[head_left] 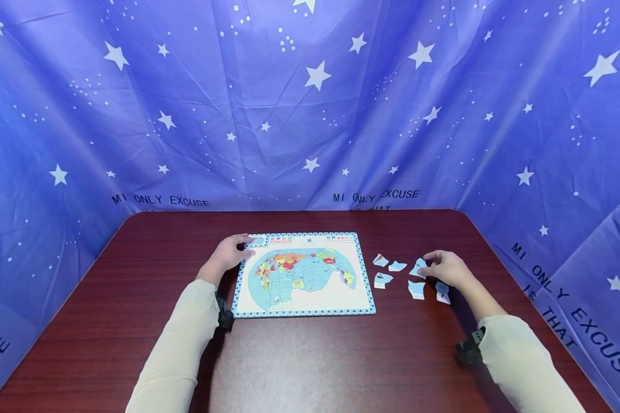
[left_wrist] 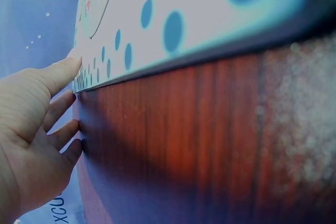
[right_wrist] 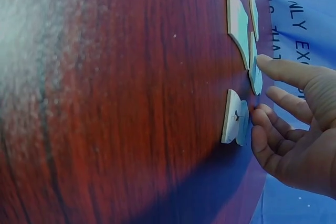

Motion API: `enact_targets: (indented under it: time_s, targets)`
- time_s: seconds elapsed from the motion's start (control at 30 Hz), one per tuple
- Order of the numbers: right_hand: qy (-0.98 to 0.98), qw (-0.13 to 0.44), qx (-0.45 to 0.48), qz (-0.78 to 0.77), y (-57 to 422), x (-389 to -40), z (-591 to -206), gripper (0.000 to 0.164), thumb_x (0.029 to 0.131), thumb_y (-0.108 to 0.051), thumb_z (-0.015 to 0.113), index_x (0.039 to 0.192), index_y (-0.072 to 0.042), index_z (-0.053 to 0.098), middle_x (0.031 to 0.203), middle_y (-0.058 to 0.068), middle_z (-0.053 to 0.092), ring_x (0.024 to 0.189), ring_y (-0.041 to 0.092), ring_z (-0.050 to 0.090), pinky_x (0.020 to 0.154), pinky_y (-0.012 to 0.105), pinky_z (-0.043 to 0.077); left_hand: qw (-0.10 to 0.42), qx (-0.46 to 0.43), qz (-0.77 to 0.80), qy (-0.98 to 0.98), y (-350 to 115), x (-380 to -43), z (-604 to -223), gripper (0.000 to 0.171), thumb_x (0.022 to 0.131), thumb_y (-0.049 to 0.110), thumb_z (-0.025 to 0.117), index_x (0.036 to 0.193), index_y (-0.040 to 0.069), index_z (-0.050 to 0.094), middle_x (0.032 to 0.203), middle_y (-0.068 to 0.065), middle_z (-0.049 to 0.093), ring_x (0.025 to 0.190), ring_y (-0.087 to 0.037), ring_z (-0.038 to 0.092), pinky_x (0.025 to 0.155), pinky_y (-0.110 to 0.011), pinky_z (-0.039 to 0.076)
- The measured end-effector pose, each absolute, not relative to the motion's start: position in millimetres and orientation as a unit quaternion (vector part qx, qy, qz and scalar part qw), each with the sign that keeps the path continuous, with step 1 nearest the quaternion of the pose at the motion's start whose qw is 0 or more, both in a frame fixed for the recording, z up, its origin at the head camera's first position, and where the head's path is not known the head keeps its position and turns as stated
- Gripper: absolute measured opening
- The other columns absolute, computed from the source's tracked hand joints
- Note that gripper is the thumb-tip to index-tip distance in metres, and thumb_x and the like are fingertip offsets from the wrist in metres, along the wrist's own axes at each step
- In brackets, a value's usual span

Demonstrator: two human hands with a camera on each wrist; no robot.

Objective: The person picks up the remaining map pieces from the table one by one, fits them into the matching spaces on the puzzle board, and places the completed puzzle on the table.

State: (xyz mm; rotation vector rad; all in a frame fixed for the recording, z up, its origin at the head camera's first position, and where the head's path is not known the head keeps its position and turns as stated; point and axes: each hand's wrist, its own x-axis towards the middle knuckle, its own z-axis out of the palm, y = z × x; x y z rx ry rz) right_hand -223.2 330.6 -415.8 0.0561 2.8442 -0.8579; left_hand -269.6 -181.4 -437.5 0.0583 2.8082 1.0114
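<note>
A world map jigsaw board (head_left: 317,299) lies on the table with map pieces fitted in it and a white gap at the lower right of the map. At its upper left edge rests my left hand (head_left: 229,252); in the left wrist view the thumb (left_wrist: 67,71) touches the border while the other fingers extend beside the edge. My right hand (head_left: 446,268) is over the loose pieces, thumb and forefinger at the edge of a blue-and-white puzzle piece (head_left: 418,267). In the right wrist view the thumb (right_wrist: 281,70) meets this piece (right_wrist: 255,81), and the other fingers bend loosely.
Nearby lie more loose puzzle pieces: one white and blue (head_left: 416,289), one by the right wrist (head_left: 442,292), and several closer to the board, including a dark-marked piece (head_left: 382,280). The brown wooden table (head_left: 310,361) backs onto a blue starry curtain (head_left: 268,103).
</note>
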Motion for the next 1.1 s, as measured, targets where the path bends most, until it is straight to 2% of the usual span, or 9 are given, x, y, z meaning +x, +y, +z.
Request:
enact_targets:
  time_s: [0.2,0.4,0.7,1.1]
  targets:
    - [0.958,0.092,0.006,-0.272,331.0,-226.5,-414.9,0.058,0.080,-0.025,0.071,0.123,0.010,0.053,0.084,0.012,0.056,0.074,0.021,0.050,0.058,0.028,0.040,0.076,0.027,0.338,0.938,-182.0,-270.2,-437.1,0.047,0.093,0.021,0.058,0.137,0.008,0.049,0.152,-0.014,0.030,0.141,-0.036,0.022,0.111,-0.052,0.030]
    - [0.956,0.100,0.002,-0.275,332.2,-228.8,-414.2,0.055,0.081,-0.025,0.071,0.121,0.010,0.056,0.088,0.015,0.059,0.078,0.023,0.052,0.062,0.028,0.042,0.075,0.027,0.336,0.939,-182.1,-269.8,-435.8,0.047,0.093,0.021,0.058,0.137,0.007,0.048,0.152,-0.014,0.030,0.141,-0.036,0.022,0.111,-0.051,0.029]
    - [0.940,0.096,0.033,-0.325,329.4,-229.3,-414.9,0.054,0.079,-0.018,0.072,0.118,0.011,0.050,0.082,0.011,0.057,0.073,0.019,0.053,0.060,0.027,0.044,0.078,0.030,0.343,0.936,-182.3,-268.2,-436.5,0.047,0.094,0.020,0.058,0.137,0.007,0.048,0.152,-0.014,0.030,0.142,-0.036,0.021,0.111,-0.051,0.029]
    - [0.913,0.065,0.045,-0.401,332.2,-232.9,-414.5,0.041,0.087,-0.015,0.063,0.118,0.009,0.053,0.082,0.005,0.066,0.067,0.012,0.059,0.062,0.028,0.049,0.077,0.026,0.346,0.935,-183.0,-269.9,-437.9,0.047,0.093,0.021,0.058,0.137,0.007,0.048,0.152,-0.014,0.030,0.141,-0.036,0.022,0.111,-0.051,0.029]
